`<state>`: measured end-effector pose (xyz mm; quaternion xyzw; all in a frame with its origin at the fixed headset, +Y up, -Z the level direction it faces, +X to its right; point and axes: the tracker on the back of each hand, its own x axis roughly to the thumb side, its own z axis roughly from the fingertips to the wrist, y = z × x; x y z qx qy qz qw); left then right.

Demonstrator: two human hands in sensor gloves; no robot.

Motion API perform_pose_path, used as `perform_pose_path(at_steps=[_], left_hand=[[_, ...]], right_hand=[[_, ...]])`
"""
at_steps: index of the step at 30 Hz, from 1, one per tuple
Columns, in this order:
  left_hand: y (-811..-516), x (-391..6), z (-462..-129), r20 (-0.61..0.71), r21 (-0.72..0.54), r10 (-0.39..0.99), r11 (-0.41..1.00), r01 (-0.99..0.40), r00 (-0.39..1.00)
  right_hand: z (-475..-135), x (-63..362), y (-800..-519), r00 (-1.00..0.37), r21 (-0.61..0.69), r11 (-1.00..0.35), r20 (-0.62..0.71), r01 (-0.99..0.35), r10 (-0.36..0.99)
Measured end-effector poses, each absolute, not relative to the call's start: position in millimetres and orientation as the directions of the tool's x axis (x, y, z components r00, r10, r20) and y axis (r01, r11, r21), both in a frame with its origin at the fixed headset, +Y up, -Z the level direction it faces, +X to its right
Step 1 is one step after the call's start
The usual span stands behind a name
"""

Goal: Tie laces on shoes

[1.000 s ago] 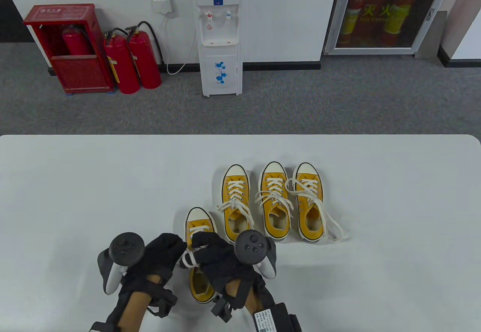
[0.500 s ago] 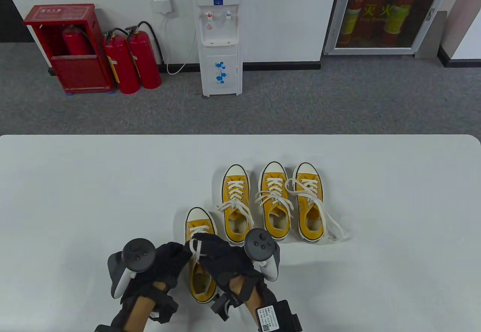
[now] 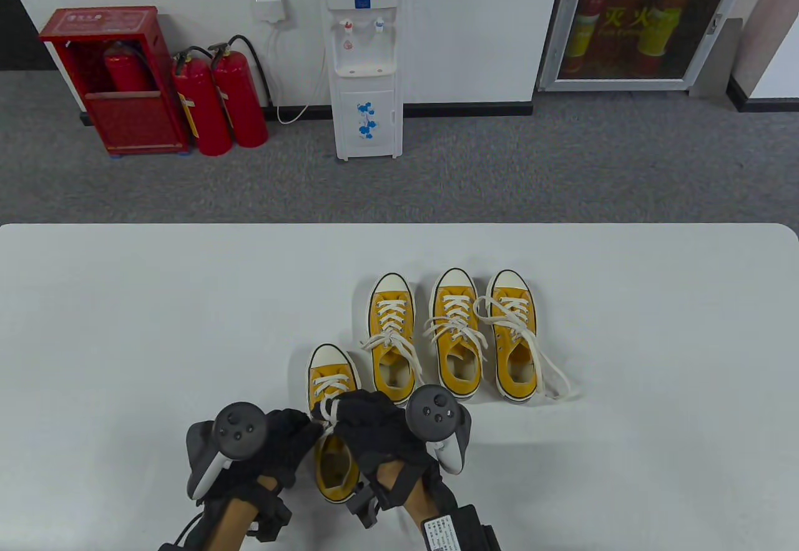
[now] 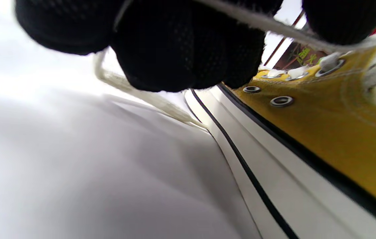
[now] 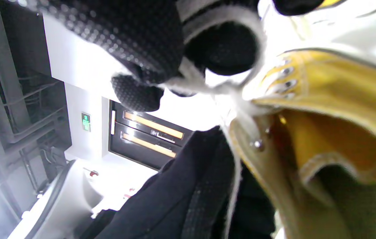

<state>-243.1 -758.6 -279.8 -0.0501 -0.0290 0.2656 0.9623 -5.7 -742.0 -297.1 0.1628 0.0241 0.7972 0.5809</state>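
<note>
A yellow canvas shoe (image 3: 333,389) with a white toe cap lies nearest me, its heel toward the table's front edge. Both gloved hands meet over its tongue. My left hand (image 3: 293,435) sits at the shoe's left side with its fingers curled round a white lace (image 4: 274,28). My right hand (image 3: 362,417) covers the shoe's middle, and its fingers (image 5: 148,43) hold a loop of the white lace (image 5: 221,20) above the eyelets. The knot area is hidden under the gloves. The yellow side of the shoe (image 4: 334,113) fills the left wrist view.
Three more yellow shoes (image 3: 392,336) (image 3: 457,332) (image 3: 515,332) stand in a row behind, with loose white laces trailing right (image 3: 555,376). The white table (image 3: 156,326) stretches left and right. Beyond it stand a water dispenser (image 3: 365,58) and red extinguishers (image 3: 218,102).
Both hands drew closer together over the shoe; the left hand shifted right and slightly toward me, and the right hand's grip moved onto the lace at the tongue.
</note>
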Motion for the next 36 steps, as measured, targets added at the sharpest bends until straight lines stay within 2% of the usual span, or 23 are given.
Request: perform_pose_path(at_steps=[11,17,22,32,36], left_hand=[[-757,-249,-279,0.023,-0.085,0.497,0.865,-0.494,0.867],[-755,-252,-278,0.015,-0.064,0.476,0.878,-0.474,0.879],[-754,-256,-278,0.003,-0.043,0.465,0.885,-0.464,0.885],[-754,-268,-278,-0.039,0.0,0.47,0.882,-0.471,0.882],[-753,-273,-278,-0.059,0.019,0.482,0.876,-0.482,0.874]], right_hand=[[-291,4,-732,-0.417,0.121,-0.466,0.294,-0.877,0.86],[-294,7,-736,-0.39,0.205,-0.448,0.27,-0.87,0.88],[-298,8,-742,-0.327,0.287,-0.373,0.197,-0.882,0.924],[-298,7,-745,-0.272,0.368,-0.304,0.136,-0.879,0.953],[-297,7,-745,-0.295,0.34,-0.333,0.159,-0.879,0.942]])
